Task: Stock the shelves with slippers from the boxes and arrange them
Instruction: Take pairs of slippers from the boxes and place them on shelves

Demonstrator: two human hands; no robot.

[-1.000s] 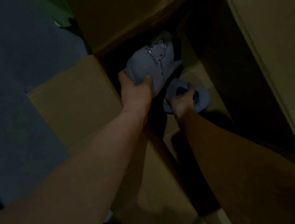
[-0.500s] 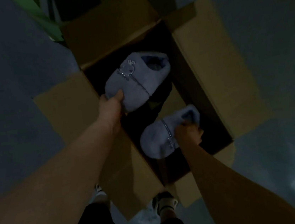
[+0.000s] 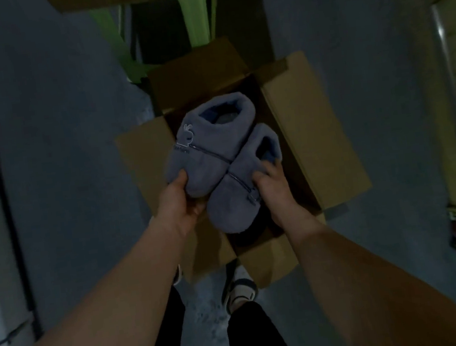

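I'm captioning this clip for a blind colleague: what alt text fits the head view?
A pair of fluffy blue-grey slippers is held over an open cardboard box on a grey floor. The left hand grips one slipper's toe; the right hand grips the other's side.

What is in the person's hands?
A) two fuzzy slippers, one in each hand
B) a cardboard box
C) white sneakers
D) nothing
A: the left hand grips one fuzzy slipper by its toe, the right hand grips the other slipper, both above the open box.
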